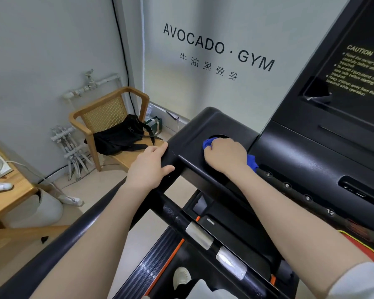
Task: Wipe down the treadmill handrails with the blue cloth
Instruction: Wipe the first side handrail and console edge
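My right hand (226, 155) is closed on the blue cloth (209, 143) and presses it into the round cup recess of the black treadmill console tray (194, 130). Bits of cloth stick out past the fingers and behind the wrist. My left hand (150, 166) grips the tray's left edge, thumb on top. A black handrail (84, 225) runs diagonally under my left forearm toward the lower left. The crossbar with silver pulse sensors (200, 235) lies below my arms.
The console's black panel with speed numbers (307, 198) and a caution label (358, 70) rises at the right. Left of the treadmill a wooden chair (108, 108) holds a black bag (121, 134). A wooden table (7, 193) and white pipes (67, 145) stand by the wall.
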`<state>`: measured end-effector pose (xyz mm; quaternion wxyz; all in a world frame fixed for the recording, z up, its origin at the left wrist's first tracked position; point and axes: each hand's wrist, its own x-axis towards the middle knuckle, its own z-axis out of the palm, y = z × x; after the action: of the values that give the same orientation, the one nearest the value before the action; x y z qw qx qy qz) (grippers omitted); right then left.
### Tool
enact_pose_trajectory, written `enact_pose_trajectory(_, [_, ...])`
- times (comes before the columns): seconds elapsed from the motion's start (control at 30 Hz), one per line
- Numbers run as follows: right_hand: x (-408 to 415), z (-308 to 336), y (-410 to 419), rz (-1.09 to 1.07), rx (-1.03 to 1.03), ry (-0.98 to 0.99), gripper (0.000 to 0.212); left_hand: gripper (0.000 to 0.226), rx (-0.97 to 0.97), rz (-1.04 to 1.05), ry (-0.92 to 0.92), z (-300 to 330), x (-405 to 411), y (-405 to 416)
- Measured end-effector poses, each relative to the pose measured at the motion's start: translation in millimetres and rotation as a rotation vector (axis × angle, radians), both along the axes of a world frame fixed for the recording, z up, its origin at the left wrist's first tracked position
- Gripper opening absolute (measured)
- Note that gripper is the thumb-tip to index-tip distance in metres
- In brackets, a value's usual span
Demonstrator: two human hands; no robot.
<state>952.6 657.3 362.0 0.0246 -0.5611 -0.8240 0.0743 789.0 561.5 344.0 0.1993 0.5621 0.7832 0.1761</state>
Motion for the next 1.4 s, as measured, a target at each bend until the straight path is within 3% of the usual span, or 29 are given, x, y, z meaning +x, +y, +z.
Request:
enact_pose_trajectory(0.13, [3.7,-2.1,16.5,-0.013,-0.125,0.193,0.039,0.069,-0.020,0.006,0.016,-0.4,0.5,1.4])
enact_pose_trajectory(0.27, [4.1,3.6,15.8,0.008,-0.158,0.157,0.038,0.068,-0.015,0.009,0.001,-0.2,0.3,0.7])
enact_pose_trajectory(0.4, [4.0,3.0,-23.9,-0.060,0.110,0.099,0.025,0.068,0.002,0.005,0.000,-0.6,-0.1,-0.7])
enact_pose_trajectory(0.53, [-12.3,-18.2,-63.1,0.070,0.333,0.168,0.038,0.069,0.017,0.005,0.003,-1.9,-0.7,0.5])
enact_pose_trajectory(0.67, [-35.5,-24.4,-55.9,0.289,0.126,-0.007,0.043,0.068,0.030,-0.013,-0.002,-1.3,-0.9,0.2])
enact_pose_trajectory(0.83, [-16.6,-30.7,-49.4,0.462,0.261,-0.190,0.041,0.069,0.001,-0.038,0.024,0.4,-2.0,3.0])
enact_pose_trajectory(1.0, [8.1,-34.3,-54.9,0.416,0.283,-0.141,0.034,0.070,-0.041,-0.024,0.062,0.2,-1.6,5.1])
enact_pose_trajectory(1.2, [-21.6,-13.0,0.4,0.425,0.106,0.012,0.041,0.071,-0.044,-0.016,0.048,-2.9,-2.8,6.3])
enact_pose_trajectory(1.4, [2.2,-12.3,66.2,0.163,0.193,-0.066,0.035,0.071,-0.031,0.008,0.044,-3.7,-3.1,5.7])
